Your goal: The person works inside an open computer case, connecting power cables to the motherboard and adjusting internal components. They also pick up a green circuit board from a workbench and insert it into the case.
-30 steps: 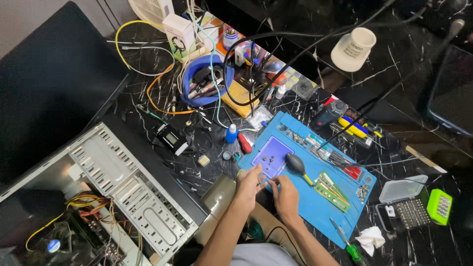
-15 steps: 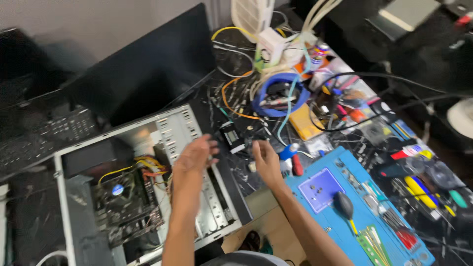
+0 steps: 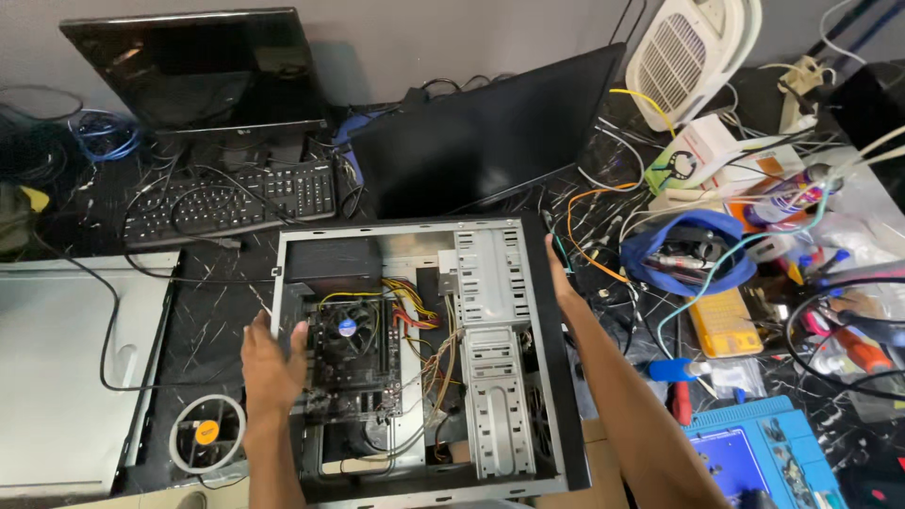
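Blue mat (image 3: 754,452) cut off at lower right edge. Right hand (image 3: 560,283) mostly hidden behind computer case (image 3: 556,396) wall. Monitor labels too small to read.

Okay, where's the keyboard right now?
In the head view, the black keyboard lies at upper left, below the upright monitor and just beyond the far left corner of the open computer case.
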